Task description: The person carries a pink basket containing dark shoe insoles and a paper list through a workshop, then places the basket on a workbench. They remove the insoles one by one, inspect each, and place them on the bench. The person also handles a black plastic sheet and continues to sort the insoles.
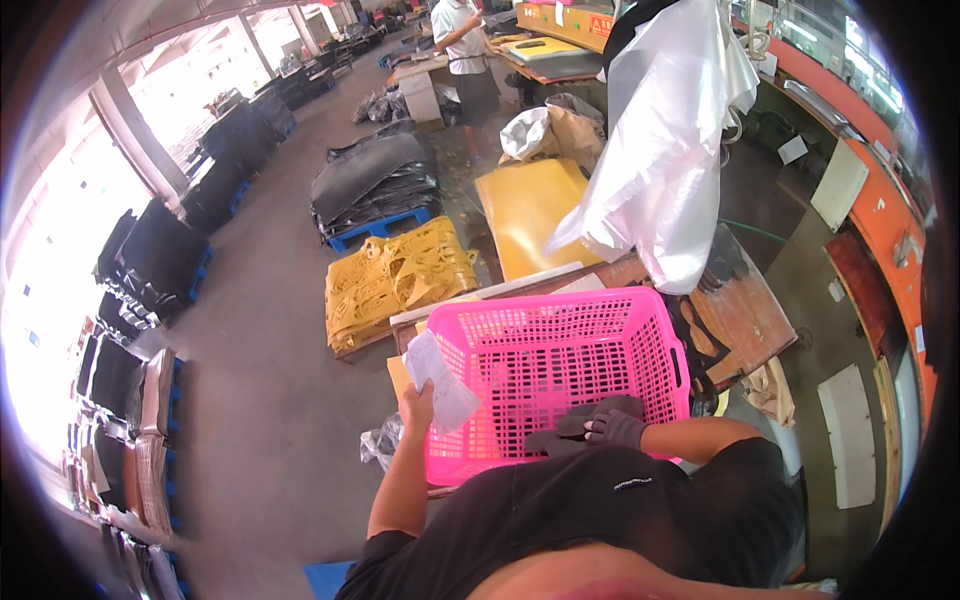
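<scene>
My bare left hand pinches a sheet of white paper with faint marks, held over the left rim of a bright pink plastic basket. My right hand wears a dark grey glove that leaves the fingertips bare. It reaches over the near right side of the basket, its fingers curled on dark grey, rounded sole-shaped pieces lying at the near end inside. How many pieces there are I cannot tell, since the hand and my shirt cover part of them. The basket stands on a wooden table.
Beyond the basket lie yellow cut-out scrap sheets, a stack of yellow sheets and black sheets on a blue pallet. White plastic sheeting hangs at the far right. Another person stands at the back. Stacked pallets line the left.
</scene>
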Available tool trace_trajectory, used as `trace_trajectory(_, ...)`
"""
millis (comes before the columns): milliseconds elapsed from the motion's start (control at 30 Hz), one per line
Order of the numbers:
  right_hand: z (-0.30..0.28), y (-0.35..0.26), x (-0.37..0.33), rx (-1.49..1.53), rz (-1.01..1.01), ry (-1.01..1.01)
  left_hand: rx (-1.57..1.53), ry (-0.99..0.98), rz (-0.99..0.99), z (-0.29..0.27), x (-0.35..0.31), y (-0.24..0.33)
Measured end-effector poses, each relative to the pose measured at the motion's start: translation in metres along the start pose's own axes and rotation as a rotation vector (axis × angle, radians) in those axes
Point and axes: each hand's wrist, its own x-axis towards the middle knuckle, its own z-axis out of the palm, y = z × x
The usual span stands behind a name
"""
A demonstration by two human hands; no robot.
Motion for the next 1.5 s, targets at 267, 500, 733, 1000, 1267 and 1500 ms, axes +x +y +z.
trace_trajectory(267,0.01,-0.008,-0.002,-0.021,0.188,0.163,0.016,0.05,0.047,0.009,0.005,-0.017)
trace_trajectory(500,-0.014,-0.008,-0.007,0.224,0.308,-0.023,0.004,0.044,0.04,0.004,-0.002,-0.012)
trace_trajectory(733,-0.017,0.03,0.01,0.331,0.611,-0.243,0.063,0.069,0.058,0.003,-0.002,-0.008)
trace_trajectory(1000,-0.023,0.047,0.022,0.401,0.576,-0.289,0.03,0.061,0.024,0.005,0.0,-0.011)
trace_trajectory(1267,-0.028,0.038,0.017,0.297,0.575,-0.196,0.0,0.058,0.029,0.008,0.003,-0.013)
trace_trajectory(1500,-0.034,0.04,0.034,0.289,0.34,-0.207,0.042,0.046,0.008,0.003,-0.002,-0.003)
